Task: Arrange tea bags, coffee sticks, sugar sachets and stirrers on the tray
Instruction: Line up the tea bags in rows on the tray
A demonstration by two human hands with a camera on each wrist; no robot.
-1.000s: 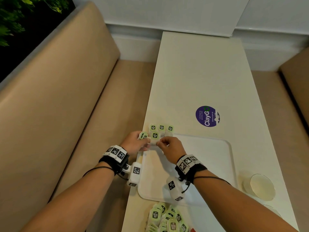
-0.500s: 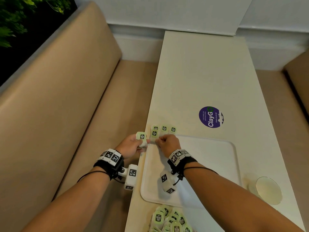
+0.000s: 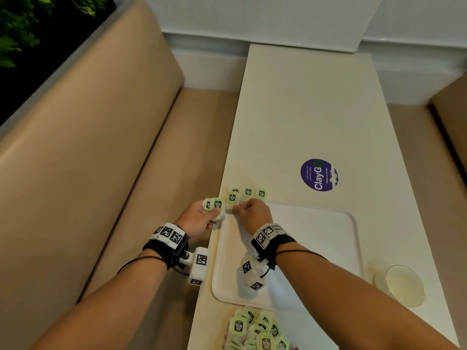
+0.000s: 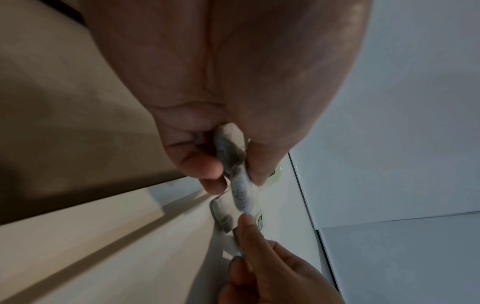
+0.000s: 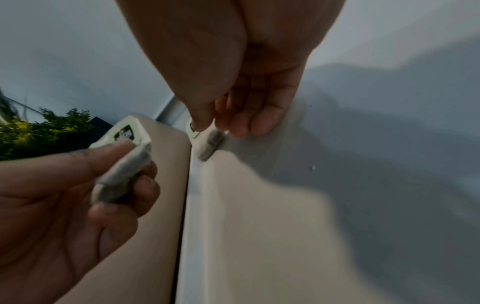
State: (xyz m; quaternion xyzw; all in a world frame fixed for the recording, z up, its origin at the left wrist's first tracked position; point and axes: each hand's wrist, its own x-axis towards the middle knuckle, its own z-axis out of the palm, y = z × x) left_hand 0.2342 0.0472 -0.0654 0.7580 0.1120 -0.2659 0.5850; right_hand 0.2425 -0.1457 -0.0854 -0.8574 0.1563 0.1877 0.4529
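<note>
The left hand is pinching two tea bags beside the tray. The right hand is pinching one tea bag at the tray's far-left corner, its fingertips hiding the bag's lower edge. The frame is cutting off a tea bag pile on the bench.

A round purple ClayGo sticker sits mid-frame on the white counter. Tan bench seating fills the left, green foliage upper left, a glass lower right.
</note>
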